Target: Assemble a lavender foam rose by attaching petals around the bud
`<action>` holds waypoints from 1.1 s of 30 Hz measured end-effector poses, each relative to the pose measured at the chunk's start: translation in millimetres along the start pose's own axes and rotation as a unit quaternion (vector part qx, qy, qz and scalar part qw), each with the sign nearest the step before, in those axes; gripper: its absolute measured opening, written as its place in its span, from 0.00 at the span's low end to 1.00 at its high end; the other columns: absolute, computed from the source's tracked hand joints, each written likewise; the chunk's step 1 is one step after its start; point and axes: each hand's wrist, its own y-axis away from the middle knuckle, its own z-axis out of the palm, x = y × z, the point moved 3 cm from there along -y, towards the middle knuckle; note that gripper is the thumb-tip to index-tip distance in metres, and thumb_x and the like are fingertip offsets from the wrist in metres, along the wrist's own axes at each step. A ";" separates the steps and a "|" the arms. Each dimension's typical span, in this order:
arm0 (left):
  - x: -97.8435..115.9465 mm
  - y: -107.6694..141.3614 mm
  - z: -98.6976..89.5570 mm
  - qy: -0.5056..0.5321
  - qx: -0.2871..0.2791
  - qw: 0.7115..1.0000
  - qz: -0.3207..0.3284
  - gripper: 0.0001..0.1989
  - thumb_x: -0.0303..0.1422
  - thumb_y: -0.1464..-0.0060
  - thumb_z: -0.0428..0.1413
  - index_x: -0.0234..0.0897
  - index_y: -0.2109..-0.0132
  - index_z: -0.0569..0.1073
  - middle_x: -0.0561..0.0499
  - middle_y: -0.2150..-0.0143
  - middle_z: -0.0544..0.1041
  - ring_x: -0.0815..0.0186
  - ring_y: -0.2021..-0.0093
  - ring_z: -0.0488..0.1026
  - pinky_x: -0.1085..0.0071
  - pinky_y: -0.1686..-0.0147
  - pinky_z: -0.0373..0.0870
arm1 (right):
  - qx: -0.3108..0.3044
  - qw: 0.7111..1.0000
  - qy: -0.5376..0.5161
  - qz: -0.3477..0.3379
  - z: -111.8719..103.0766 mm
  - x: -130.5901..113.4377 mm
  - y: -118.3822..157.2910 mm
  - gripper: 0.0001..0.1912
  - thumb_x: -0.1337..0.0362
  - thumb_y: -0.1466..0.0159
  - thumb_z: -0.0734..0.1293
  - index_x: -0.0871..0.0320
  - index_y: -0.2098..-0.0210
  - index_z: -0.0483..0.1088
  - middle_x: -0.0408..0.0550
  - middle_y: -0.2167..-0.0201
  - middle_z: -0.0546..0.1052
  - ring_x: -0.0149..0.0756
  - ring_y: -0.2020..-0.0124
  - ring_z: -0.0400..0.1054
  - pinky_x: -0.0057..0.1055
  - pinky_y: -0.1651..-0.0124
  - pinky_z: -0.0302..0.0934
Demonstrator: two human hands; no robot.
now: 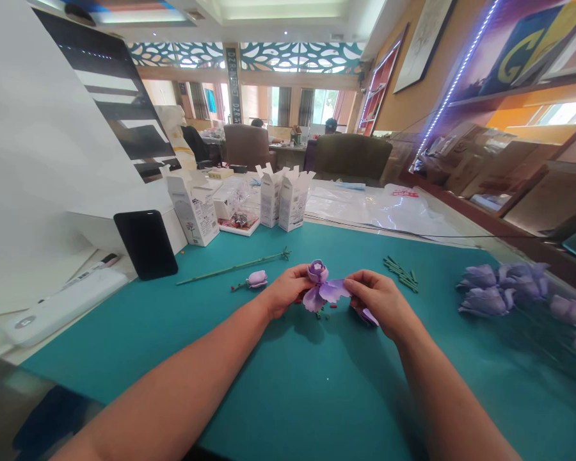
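Above the middle of the green mat, my left hand is closed on a purple toy flower, whose petals spread outward below a round centre. My right hand pinches the outer edge of a purple petal on the flower's right side. Loose purple petals lie on the mat under my right hand. Small red and green pieces lie beneath the flower. Left of my left hand rests a purple flower bud on a short stem, with a long green stem behind it.
Several green stems lie right of my hands. Finished-looking purple flowers fill the far right of the mat. White boxes, a tray of red packets and a black phone stand behind. A power strip lies left.
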 end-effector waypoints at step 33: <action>0.3 0.9 2.2 -0.011 -0.029 0.999 0.010 0.15 0.33 0.62 0.61 0.33 0.62 0.78 0.52 0.73 0.73 0.72 0.74 0.65 0.75 0.73 0.58 | -0.012 1.000 0.026 -0.001 4.1 -0.1 0.6 0.14 0.53 0.53 0.70 0.57 0.76 0.69 0.39 0.85 0.68 0.27 0.83 0.59 0.25 0.81 0.51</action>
